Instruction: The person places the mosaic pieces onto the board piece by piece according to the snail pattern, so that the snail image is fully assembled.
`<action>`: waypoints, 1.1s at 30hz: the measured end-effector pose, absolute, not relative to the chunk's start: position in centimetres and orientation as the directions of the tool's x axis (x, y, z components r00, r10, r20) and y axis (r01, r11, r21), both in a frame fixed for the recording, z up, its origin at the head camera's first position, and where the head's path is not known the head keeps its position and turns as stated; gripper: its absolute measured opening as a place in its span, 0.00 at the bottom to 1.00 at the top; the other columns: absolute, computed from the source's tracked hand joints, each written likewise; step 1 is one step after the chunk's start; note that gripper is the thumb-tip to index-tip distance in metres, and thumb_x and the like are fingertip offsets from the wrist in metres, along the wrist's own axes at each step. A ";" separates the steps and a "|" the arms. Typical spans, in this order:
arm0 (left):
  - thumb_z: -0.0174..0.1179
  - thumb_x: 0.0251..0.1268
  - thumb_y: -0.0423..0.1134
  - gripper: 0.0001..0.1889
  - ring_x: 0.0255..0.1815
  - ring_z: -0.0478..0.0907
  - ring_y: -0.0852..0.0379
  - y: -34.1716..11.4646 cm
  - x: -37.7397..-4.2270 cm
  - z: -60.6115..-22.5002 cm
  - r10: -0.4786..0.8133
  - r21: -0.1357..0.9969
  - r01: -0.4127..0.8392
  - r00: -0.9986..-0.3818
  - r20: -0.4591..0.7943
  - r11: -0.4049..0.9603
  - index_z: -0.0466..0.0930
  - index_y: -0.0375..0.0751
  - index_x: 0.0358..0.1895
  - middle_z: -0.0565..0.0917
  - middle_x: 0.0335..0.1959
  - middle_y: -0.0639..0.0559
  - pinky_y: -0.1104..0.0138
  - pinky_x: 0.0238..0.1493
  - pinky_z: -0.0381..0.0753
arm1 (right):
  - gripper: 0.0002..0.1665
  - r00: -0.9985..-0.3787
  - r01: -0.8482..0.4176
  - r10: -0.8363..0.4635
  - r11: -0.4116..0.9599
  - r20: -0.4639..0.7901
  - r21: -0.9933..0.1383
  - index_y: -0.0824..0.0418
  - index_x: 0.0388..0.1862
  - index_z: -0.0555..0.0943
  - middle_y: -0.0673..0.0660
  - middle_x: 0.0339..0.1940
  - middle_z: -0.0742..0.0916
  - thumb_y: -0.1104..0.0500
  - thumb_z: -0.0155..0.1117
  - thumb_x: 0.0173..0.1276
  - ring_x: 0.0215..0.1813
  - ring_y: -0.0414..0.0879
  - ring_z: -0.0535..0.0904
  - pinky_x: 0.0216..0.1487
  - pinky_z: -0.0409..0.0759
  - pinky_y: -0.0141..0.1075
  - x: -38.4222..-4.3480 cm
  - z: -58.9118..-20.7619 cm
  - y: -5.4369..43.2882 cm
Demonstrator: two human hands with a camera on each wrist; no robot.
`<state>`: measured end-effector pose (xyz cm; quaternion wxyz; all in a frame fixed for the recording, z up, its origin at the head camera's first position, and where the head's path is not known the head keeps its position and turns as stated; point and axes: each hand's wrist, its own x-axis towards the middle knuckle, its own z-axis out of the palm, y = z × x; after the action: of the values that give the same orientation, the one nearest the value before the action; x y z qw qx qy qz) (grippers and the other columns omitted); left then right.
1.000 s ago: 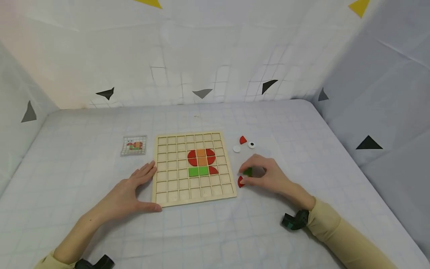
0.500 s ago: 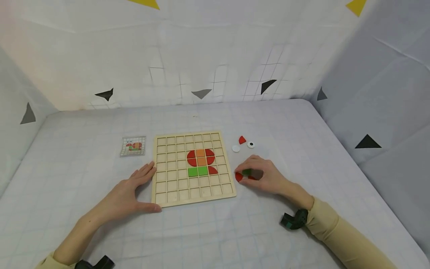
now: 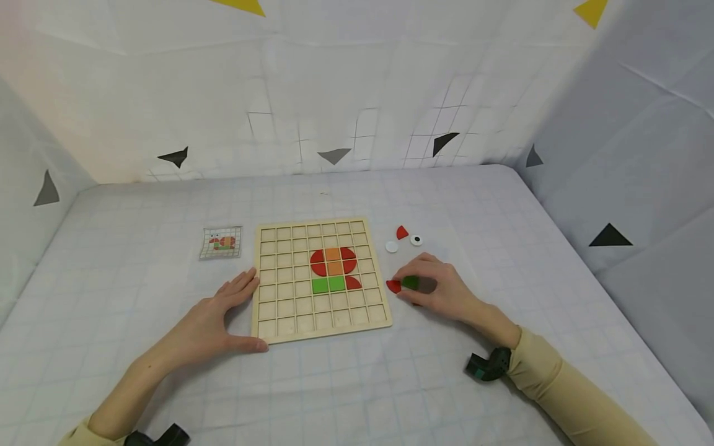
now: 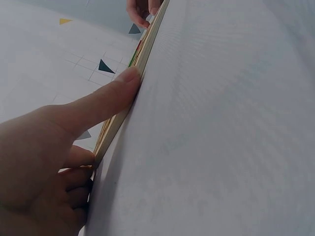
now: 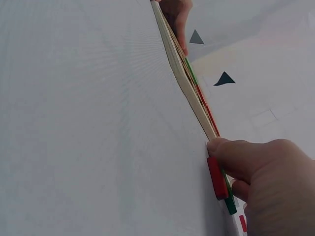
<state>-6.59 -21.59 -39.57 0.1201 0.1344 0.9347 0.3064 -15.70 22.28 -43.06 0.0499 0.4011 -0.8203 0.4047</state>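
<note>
My right hand (image 3: 440, 286), right of the wooden grid board (image 3: 385, 319), pinches a red quarter-circle tile (image 3: 393, 286) between thumb and fingers, close to the board's right edge. Under its palm lie a green tile (image 3: 410, 282) and another red tile (image 5: 218, 178), both partly covered by the hand in the head view. On the board sit red quarter-circle tiles (image 3: 349, 266), two orange squares (image 3: 333, 261) and two green squares (image 3: 328, 285). My left hand (image 3: 217, 319) rests along the board's left side, fingertips at the edge and thumb at the near left corner.
Beyond my right hand lie a red quarter-circle tile (image 3: 402, 233), a white disc (image 3: 392, 246) and a white disc with a black dot (image 3: 416, 240). A small printed pattern card (image 3: 220, 242) lies left of the board. White walls (image 3: 334, 80) enclose the table.
The red tile by my right thumb has been taken between thumb and fingers, turned, and moved slightly up and left toward the board. My left hand stays in place.
</note>
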 end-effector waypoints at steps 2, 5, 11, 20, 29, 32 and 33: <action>0.71 0.38 0.74 0.64 0.80 0.47 0.31 -21.6 -6.6 -39.6 0.325 0.604 0.178 -0.935 -0.142 0.777 0.55 0.47 0.80 0.50 0.83 0.54 0.30 0.70 0.51 | 0.19 -0.670 -0.704 -0.615 0.348 0.415 -0.619 0.53 0.47 0.87 0.45 0.44 0.89 0.63 0.79 0.56 0.50 0.40 0.77 0.50 0.77 0.33 -15.7 -43.0 22.2; 0.71 0.38 0.74 0.64 0.80 0.47 0.31 -21.6 -6.6 -39.5 0.325 0.602 0.179 -0.935 -0.142 0.778 0.55 0.47 0.80 0.50 0.83 0.54 0.31 0.70 0.51 | 0.19 -0.693 -0.684 -0.580 0.340 0.429 -0.645 0.55 0.47 0.87 0.48 0.43 0.89 0.65 0.79 0.55 0.49 0.42 0.79 0.51 0.78 0.33 -15.6 -42.9 22.1; 0.71 0.39 0.74 0.63 0.80 0.48 0.31 -21.6 -6.6 -39.4 0.330 0.596 0.190 -0.934 -0.134 0.780 0.56 0.48 0.79 0.51 0.82 0.54 0.32 0.71 0.52 | 0.19 -0.789 -0.587 -0.441 0.333 0.428 -0.738 0.54 0.48 0.87 0.51 0.43 0.90 0.65 0.78 0.56 0.48 0.45 0.80 0.52 0.79 0.38 -14.9 -41.5 20.2; 0.71 0.38 0.73 0.63 0.80 0.48 0.32 -21.4 -6.6 -39.4 0.326 0.605 0.179 -0.934 -0.142 0.776 0.56 0.46 0.79 0.51 0.82 0.53 0.32 0.71 0.52 | 0.15 -0.760 -0.616 -0.506 0.360 0.408 -0.700 0.58 0.43 0.89 0.51 0.37 0.90 0.63 0.79 0.56 0.43 0.45 0.81 0.43 0.79 0.41 -14.5 -40.6 13.8; 0.71 0.38 0.73 0.64 0.80 0.47 0.32 -21.5 -6.7 -39.6 0.324 0.608 0.175 -0.935 -0.143 0.775 0.56 0.46 0.79 0.51 0.82 0.53 0.32 0.72 0.52 | 0.13 -0.796 -0.552 -0.522 0.415 0.308 -0.724 0.53 0.44 0.89 0.46 0.38 0.89 0.56 0.77 0.60 0.42 0.41 0.79 0.38 0.78 0.35 -14.0 -40.9 8.6; 0.71 0.38 0.73 0.64 0.80 0.48 0.32 -21.5 -6.7 -39.7 0.321 0.606 0.174 -0.936 -0.142 0.776 0.56 0.46 0.79 0.51 0.82 0.53 0.33 0.72 0.52 | 0.13 -0.796 -0.547 -0.530 0.422 0.293 -0.723 0.54 0.45 0.89 0.45 0.38 0.89 0.56 0.77 0.60 0.44 0.40 0.79 0.43 0.80 0.36 -14.0 -40.9 7.4; 0.71 0.38 0.73 0.64 0.80 0.48 0.32 -21.5 -6.7 -39.7 0.320 0.604 0.174 -0.937 -0.142 0.778 0.56 0.46 0.79 0.51 0.82 0.53 0.33 0.72 0.52 | 0.13 -0.792 -0.553 -0.534 0.424 0.296 -0.717 0.54 0.45 0.89 0.45 0.39 0.90 0.57 0.77 0.60 0.45 0.39 0.80 0.46 0.80 0.35 -14.0 -40.9 7.0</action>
<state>-6.69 -21.51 -39.67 0.1192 0.1318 0.9353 0.3061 -13.97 7.04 -40.94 0.0114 0.3222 -0.8438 0.4291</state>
